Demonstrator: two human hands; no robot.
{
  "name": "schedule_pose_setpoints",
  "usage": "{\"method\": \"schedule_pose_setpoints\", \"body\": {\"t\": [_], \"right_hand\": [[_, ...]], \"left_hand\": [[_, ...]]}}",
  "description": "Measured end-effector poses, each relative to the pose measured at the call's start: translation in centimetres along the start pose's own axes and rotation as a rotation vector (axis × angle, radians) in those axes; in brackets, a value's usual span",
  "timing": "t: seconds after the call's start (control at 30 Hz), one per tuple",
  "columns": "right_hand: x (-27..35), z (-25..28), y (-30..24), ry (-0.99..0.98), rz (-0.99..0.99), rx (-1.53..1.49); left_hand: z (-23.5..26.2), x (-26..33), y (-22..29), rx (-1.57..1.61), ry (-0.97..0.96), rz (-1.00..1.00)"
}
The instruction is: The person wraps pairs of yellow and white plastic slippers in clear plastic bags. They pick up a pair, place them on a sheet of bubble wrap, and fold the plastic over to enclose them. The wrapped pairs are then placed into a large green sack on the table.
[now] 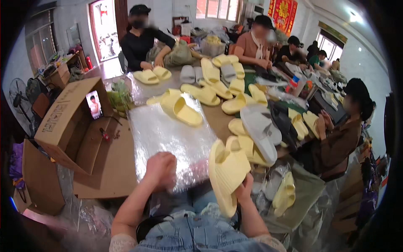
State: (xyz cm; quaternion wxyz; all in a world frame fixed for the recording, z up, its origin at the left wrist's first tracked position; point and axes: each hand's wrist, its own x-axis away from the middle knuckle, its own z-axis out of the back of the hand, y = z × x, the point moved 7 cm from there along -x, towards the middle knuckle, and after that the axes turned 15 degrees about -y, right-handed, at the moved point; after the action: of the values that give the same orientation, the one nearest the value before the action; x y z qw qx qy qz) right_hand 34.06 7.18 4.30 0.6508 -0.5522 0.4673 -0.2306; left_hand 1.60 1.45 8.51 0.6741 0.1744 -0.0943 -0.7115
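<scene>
At far left an open brown cardboard box (69,126) lies on its side, a small lit phone (93,104) propped against its flap; beside it the left hand (161,170), fingers curled and blurred, presses the near edge of a clear plastic bag (172,134) spread on the table (110,168); the right hand (242,191) grips a pair of pale yellow slippers (226,174) from below, just right of the bag; a red and gold hanging (282,13) marks the far wall.
</scene>
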Motion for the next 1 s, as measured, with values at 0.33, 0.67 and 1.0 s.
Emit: {"method": "schedule_pose_setpoints", "body": {"t": [0.33, 0.67, 1.0], "right_hand": [[-0.7, -4.9, -6.6, -0.327, 0.135, 0.692], [-1.1, -9.5, -6.1, -0.621, -0.066, 0.923], [-5.2, -12.6, -2.0, -0.664, -0.071, 0.91]], "left_hand": [[4.1, -1.5, 2.4, 0.092, 0.283, 0.016], [4.0, -0.6, 4.2, 0.123, 0.078, -0.012], [2.4, -0.5, 7.4, -0.052, -0.077, -0.09]]}}
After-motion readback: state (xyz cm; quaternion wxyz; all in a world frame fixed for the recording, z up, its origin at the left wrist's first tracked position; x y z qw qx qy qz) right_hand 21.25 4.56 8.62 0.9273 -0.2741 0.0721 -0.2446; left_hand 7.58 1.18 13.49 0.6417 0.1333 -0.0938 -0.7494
